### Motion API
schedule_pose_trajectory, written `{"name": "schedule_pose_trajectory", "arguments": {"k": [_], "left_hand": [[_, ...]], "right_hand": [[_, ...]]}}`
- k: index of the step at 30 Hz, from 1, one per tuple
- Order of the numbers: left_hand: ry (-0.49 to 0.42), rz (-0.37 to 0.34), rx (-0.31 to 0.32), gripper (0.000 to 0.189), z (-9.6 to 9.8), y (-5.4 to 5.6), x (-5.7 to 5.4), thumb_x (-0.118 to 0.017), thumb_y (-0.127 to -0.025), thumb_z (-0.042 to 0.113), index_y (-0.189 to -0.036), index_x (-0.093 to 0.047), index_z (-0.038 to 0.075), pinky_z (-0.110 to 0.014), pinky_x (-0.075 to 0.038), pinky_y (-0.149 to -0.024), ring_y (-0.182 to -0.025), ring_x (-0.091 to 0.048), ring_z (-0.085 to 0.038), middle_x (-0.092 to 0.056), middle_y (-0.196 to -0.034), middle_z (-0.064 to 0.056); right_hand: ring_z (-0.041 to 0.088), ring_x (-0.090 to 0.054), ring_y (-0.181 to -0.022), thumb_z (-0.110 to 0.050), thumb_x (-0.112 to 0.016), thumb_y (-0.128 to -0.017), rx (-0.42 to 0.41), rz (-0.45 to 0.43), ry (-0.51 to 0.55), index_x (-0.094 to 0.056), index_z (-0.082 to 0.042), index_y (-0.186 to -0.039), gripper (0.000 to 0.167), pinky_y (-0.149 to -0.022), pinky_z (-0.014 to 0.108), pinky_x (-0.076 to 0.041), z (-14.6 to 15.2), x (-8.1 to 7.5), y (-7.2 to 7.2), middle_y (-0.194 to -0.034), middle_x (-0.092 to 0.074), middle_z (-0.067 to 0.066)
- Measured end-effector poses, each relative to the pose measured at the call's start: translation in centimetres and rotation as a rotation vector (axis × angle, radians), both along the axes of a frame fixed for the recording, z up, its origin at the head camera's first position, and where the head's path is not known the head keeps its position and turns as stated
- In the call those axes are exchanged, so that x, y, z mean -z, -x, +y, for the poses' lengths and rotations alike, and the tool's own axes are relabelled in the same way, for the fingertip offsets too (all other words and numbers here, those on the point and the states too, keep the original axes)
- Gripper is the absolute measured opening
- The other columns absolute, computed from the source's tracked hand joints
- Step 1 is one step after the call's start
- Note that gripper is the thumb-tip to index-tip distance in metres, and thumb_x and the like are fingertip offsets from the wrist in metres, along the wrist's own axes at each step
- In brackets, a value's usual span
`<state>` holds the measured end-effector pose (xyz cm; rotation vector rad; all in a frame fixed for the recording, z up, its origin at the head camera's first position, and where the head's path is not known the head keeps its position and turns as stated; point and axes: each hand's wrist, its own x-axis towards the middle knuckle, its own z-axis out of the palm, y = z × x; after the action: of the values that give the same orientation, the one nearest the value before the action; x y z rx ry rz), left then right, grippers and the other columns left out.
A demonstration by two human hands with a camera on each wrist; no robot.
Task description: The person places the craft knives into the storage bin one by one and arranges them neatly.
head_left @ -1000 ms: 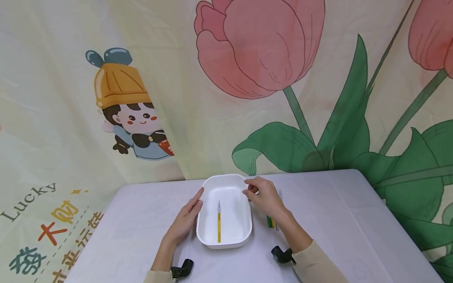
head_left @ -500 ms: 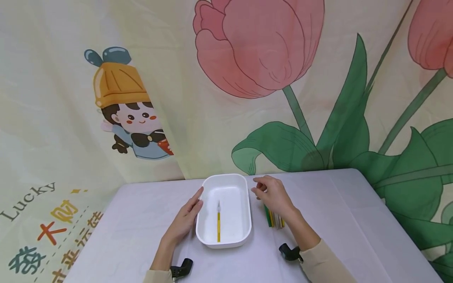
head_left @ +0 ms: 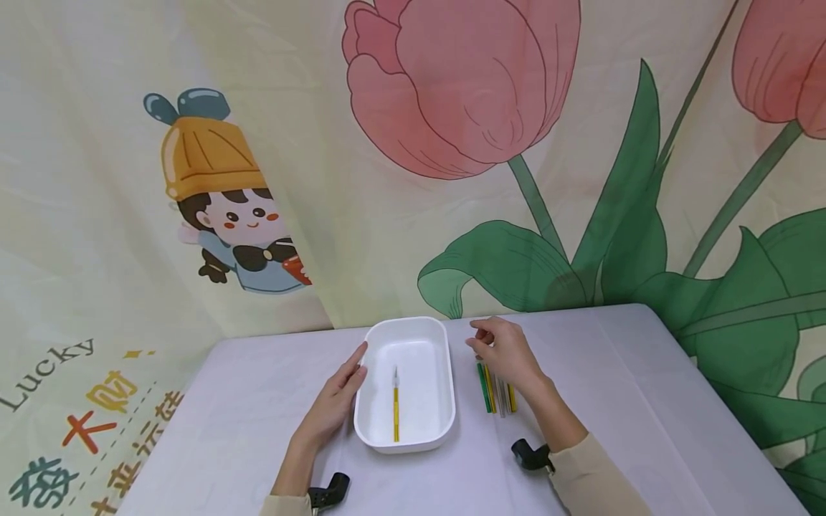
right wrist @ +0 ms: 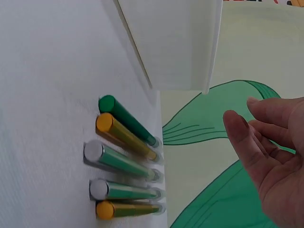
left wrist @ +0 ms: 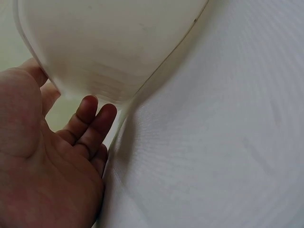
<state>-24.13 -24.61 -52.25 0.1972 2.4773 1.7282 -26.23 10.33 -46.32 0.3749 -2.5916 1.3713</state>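
Observation:
A white plastic tray (head_left: 424,401) stands on the table with one slim yellow pen-shaped tool (head_left: 396,414) inside, its clear, pointed end facing away. My left hand (head_left: 330,405) rests along the tray's left side, fingers extended against the wall; the left wrist view shows the fingertips (left wrist: 107,114) right at the tray's side. My right hand (head_left: 508,352) hovers beyond a row of similar tools, thumb and index finger apart with nothing between them. In the right wrist view a green tool (right wrist: 126,118), yellow ones (right wrist: 124,135) and silver ones (right wrist: 121,161) lie side by side, clear caps on their far ends.
A white cloth (head_left: 581,401) covers the table, whose back edge meets a printed curtain (head_left: 374,215) with tulips and a cartoon child. Black wrist cameras (head_left: 530,455) stick out from both beige sleeves.
My right hand has drawn away from the tray's right rim to over the far end of the tool row, uncovering more of the tools. The left hand keeps its place at the tray.

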Motion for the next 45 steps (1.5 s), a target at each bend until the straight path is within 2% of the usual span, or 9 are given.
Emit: {"name": "schedule_pose_trajectory", "arguments": {"k": [13, 19, 22, 30, 36, 45], "left_hand": [[-0.008, 0.006, -0.003, 0.052, -0.2, 0.0, 0.1, -0.047, -0.112, 0.038, -0.162, -0.034, 0.039, -0.052, -0.009, -0.132, -0.162, -0.014, -0.021, -0.026, -0.171, 0.014], [0.002, 0.026, 0.004, 0.055, -0.2, 0.1, 0.3, -0.049, -0.11, 0.045, -0.162, -0.034, 0.038, -0.054, -0.009, -0.131, -0.162, -0.015, -0.023, -0.027, -0.171, 0.013], [0.005, 0.028, 0.001, 0.054, -0.2, 0.1, 0.3, -0.048, -0.11, 0.044, -0.162, -0.035, 0.038, -0.054, -0.009, -0.131, -0.162, -0.015, -0.023, -0.027, -0.171, 0.013], [0.0, 0.032, 0.002, 0.054, -0.2, 0.1, 0.2, -0.048, -0.111, 0.039, -0.164, -0.034, 0.033, -0.053, -0.009, -0.131, -0.162, -0.015, -0.023, -0.027, -0.171, 0.012], [0.009, 0.027, 0.001, 0.058, -0.3, 0.0, 0.1, -0.048, -0.11, 0.046, -0.164, -0.033, 0.034, -0.053, -0.009, -0.132, -0.162, -0.014, -0.022, -0.027, -0.171, 0.013], [0.014, 0.019, -0.002, 0.052, -0.2, 0.1, 0.2, -0.047, -0.112, 0.038, -0.162, -0.033, 0.04, -0.053, -0.009, -0.131, -0.163, -0.013, -0.022, -0.025, -0.171, 0.014]], "right_hand": [[0.015, -0.069, -0.071, -0.012, -0.08, -0.093, 0.03, -0.045, -0.042, -0.071, 0.0, -0.129, 0.04, -0.063, 0.025, -0.059, 0.8, 0.7, 0.6, -0.094, -0.067, 0.007], [0.017, -0.064, -0.085, -0.015, -0.08, -0.093, 0.043, -0.058, -0.088, -0.072, -0.001, -0.128, 0.039, -0.075, 0.03, -0.06, 0.6, 1.5, 0.9, -0.098, -0.07, 0.006], [0.018, -0.062, -0.087, -0.015, -0.08, -0.093, 0.038, -0.067, -0.104, -0.072, 0.0, -0.128, 0.039, -0.077, 0.033, -0.06, 0.3, 1.8, 1.1, -0.1, -0.071, 0.006], [0.017, -0.059, -0.085, -0.014, -0.079, -0.093, 0.024, -0.107, -0.129, -0.072, 0.001, -0.127, 0.038, -0.074, 0.031, -0.057, -0.1, 2.5, 1.4, -0.097, -0.069, 0.005], [0.017, -0.059, -0.083, -0.011, -0.079, -0.092, 0.01, -0.104, -0.132, -0.072, 0.002, -0.126, 0.038, -0.071, 0.029, -0.056, -0.4, 2.8, 1.6, -0.098, -0.07, 0.006], [0.016, -0.059, -0.082, -0.012, -0.08, -0.091, 0.02, -0.108, -0.166, -0.072, 0.001, -0.126, 0.038, -0.072, 0.03, -0.055, -0.6, 3.0, 1.6, -0.098, -0.069, 0.006]]}}
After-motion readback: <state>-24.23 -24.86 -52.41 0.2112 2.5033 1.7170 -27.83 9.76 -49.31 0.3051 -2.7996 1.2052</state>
